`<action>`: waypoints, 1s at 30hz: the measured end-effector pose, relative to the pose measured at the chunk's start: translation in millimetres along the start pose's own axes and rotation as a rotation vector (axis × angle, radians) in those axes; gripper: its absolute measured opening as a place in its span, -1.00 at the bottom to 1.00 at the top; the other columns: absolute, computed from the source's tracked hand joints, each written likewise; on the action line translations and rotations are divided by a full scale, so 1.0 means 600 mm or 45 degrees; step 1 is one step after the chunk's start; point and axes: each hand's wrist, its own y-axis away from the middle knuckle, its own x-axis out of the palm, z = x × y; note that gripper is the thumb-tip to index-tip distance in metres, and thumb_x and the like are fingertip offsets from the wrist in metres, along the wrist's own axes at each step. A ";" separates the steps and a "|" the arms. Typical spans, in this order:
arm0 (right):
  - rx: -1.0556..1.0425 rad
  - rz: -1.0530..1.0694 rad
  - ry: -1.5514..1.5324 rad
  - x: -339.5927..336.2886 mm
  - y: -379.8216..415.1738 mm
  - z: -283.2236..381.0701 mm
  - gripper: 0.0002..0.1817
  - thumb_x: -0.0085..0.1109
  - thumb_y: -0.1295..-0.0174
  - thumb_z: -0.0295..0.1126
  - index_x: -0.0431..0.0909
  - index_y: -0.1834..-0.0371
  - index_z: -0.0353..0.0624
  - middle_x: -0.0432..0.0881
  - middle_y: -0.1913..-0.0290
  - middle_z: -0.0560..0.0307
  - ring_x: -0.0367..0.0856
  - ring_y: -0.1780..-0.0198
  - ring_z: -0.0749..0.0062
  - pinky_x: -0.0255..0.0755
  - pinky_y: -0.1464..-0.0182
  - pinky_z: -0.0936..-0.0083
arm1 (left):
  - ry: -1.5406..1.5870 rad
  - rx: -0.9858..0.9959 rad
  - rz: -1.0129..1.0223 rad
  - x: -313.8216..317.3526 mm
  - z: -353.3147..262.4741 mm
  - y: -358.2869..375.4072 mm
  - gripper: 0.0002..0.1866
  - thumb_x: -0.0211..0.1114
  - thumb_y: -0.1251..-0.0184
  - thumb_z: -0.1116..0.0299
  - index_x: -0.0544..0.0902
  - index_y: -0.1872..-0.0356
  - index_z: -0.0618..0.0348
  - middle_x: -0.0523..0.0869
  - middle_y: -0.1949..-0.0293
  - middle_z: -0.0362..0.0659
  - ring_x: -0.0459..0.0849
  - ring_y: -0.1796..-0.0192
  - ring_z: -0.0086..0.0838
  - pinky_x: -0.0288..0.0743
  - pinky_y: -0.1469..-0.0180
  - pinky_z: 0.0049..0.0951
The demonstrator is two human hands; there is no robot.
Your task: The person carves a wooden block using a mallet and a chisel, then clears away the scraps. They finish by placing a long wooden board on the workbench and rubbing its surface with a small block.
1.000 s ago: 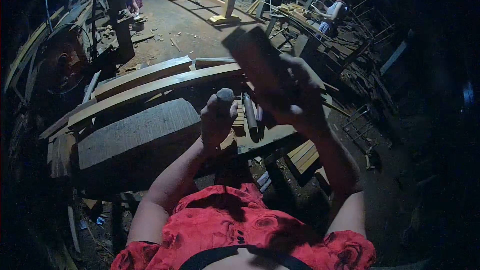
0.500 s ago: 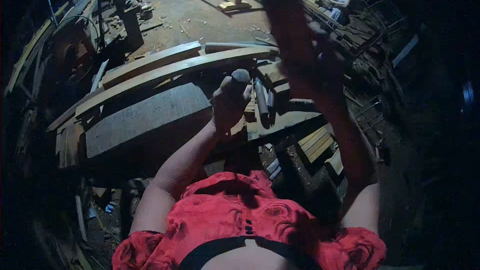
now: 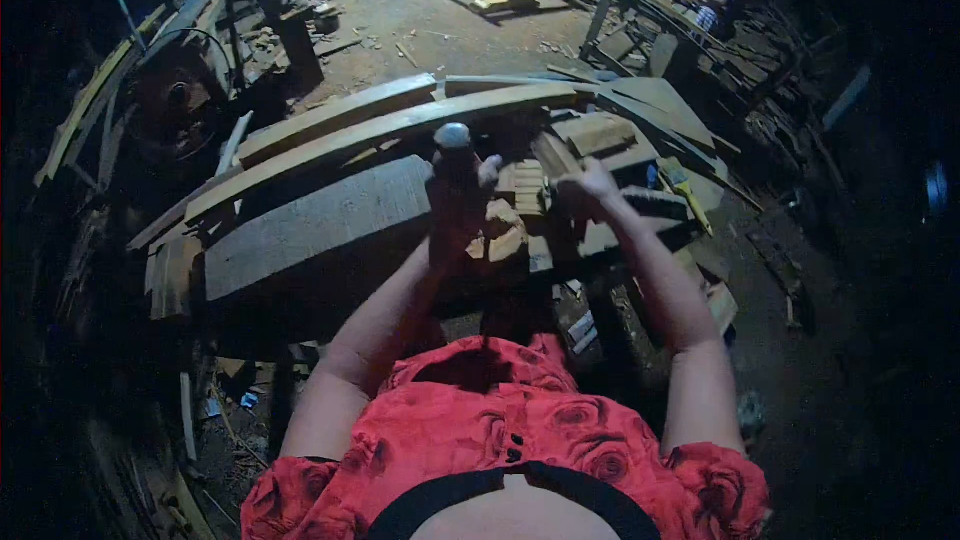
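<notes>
Dim workshop clutter is surrounding our desk (image 3: pixel 300 230). We are gripping a chisel (image 3: pixel 452 140) upright in our left hand (image 3: pixel 455 205), its tip on a small wood piece (image 3: pixel 503 230), while our right hand (image 3: pixel 585 188) is clenching a blurred mallet (image 3: pixel 548 152); striking squarely seems next.

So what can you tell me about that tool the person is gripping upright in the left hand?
The chisel stands nearly upright over the workbench. Only its rounded, greyish top and a stretch of dark handle show; it may be wood, though the dim light hides the material. The left hand is wrapped around the shaft, hiding the lower part and blade. Carved wood pieces sit just beside it.
</notes>
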 end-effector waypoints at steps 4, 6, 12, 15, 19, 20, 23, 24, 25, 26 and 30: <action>-0.052 -0.230 0.109 0.054 -0.064 -0.057 -0.28 0.46 0.16 -0.08 0.44 0.02 -0.39 0.64 0.23 -0.13 0.63 0.21 0.25 0.50 0.22 0.38 | -0.174 -0.282 0.156 -0.008 -0.025 -0.002 -0.67 0.40 -0.05 0.23 0.45 0.32 0.15 0.50 0.49 -0.11 0.53 0.39 -0.27 0.42 0.36 -0.22; -0.222 -0.227 0.208 0.043 -0.049 -0.023 -0.15 0.45 0.15 -0.07 0.33 -0.17 -0.34 0.58 0.04 -0.18 0.59 0.05 0.26 0.48 0.09 0.40 | -0.066 -0.064 0.176 0.001 0.008 0.027 -0.68 0.39 -0.06 0.24 0.45 0.31 0.15 0.51 0.46 -0.10 0.55 0.36 -0.24 0.43 0.36 -0.21; -0.696 -0.016 -0.311 -0.017 0.114 0.154 -0.22 0.35 0.00 -0.18 0.26 -0.31 -0.20 0.53 -0.04 -0.18 0.51 -0.10 0.13 0.37 -0.14 0.36 | -0.229 0.070 0.140 0.015 -0.019 0.008 -0.66 0.39 -0.07 0.31 0.48 0.20 0.21 0.62 0.36 -0.04 0.65 0.35 -0.27 0.50 0.32 -0.30; -0.988 0.106 -0.541 0.009 0.191 0.220 -0.34 0.35 -0.04 -0.34 0.33 -0.25 -0.18 0.56 0.01 -0.03 0.53 -0.05 0.34 0.39 -0.09 0.45 | 0.225 0.241 0.264 0.052 -0.016 0.043 -0.70 0.33 -0.08 0.38 0.52 0.17 0.21 0.63 0.40 -0.05 0.65 0.38 -0.22 0.51 0.32 -0.30; -1.181 -0.149 -0.051 0.022 0.206 0.211 -0.56 0.36 -0.03 -0.48 0.50 -0.03 -0.21 0.62 0.29 0.09 0.61 0.24 0.49 0.50 0.18 0.56 | 0.359 0.004 0.537 0.024 -0.051 0.046 -0.65 0.31 -0.05 0.35 0.54 0.09 0.14 0.62 0.23 -0.02 0.61 0.15 -0.19 0.47 0.12 -0.25; -1.181 -0.144 -0.056 0.023 0.204 0.209 -0.56 0.36 -0.03 -0.48 0.50 -0.03 -0.21 0.62 0.29 0.09 0.61 0.24 0.49 0.50 0.18 0.56 | 0.150 0.055 0.650 -0.005 -0.062 0.033 -0.62 0.31 -0.04 0.31 0.54 0.07 0.12 0.62 0.16 -0.02 0.59 0.04 -0.19 0.45 0.03 -0.23; -1.118 -0.246 -0.351 0.037 0.199 0.195 -0.69 0.34 -0.05 -0.49 0.55 0.11 -0.22 0.62 0.42 0.17 0.59 0.42 0.60 0.49 0.37 0.63 | -0.515 0.161 0.836 -0.019 -0.006 0.060 -0.34 0.26 -0.03 -0.13 0.46 -0.10 0.08 0.47 -0.09 -0.03 0.18 -0.35 -0.01 -0.03 -0.29 0.12; -1.141 -0.290 -0.423 0.044 0.199 0.189 -0.71 0.33 -0.06 -0.50 0.56 0.12 -0.22 0.62 0.41 0.17 0.58 0.43 0.63 0.47 0.39 0.63 | -0.522 0.164 0.846 -0.023 0.003 0.075 -0.34 0.26 -0.03 -0.13 0.46 -0.10 0.08 0.47 -0.09 -0.03 0.18 -0.35 -0.01 -0.03 -0.29 0.12; -1.161 -0.329 -0.495 0.050 0.198 0.185 -0.72 0.32 -0.07 -0.51 0.56 0.13 -0.21 0.62 0.41 0.16 0.57 0.45 0.67 0.46 0.42 0.64 | -0.718 0.237 0.853 -0.031 -0.002 0.086 -0.28 0.25 -0.03 -0.19 0.43 -0.14 0.08 0.43 -0.13 -0.01 0.18 -0.35 -0.01 -0.07 -0.31 0.15; -1.152 -0.325 -0.507 0.054 0.199 0.183 -0.72 0.32 -0.07 -0.51 0.56 0.13 -0.21 0.62 0.41 0.16 0.57 0.45 0.67 0.46 0.42 0.64 | -0.913 0.305 0.860 -0.037 -0.007 0.096 -0.23 0.24 -0.02 -0.24 0.41 -0.18 0.07 0.39 -0.16 0.00 0.17 -0.36 -0.01 -0.12 -0.33 0.19; -1.405 -0.528 -0.393 0.059 0.201 0.190 -0.68 0.36 -0.01 -0.49 0.53 0.14 -0.21 0.60 0.44 0.09 0.60 0.48 0.45 0.49 0.46 0.54 | -1.023 0.267 0.974 -0.042 -0.002 0.111 -0.19 0.23 -0.03 -0.23 0.34 -0.25 0.06 0.31 -0.27 -0.04 0.14 -0.41 -0.10 -0.35 -0.38 0.24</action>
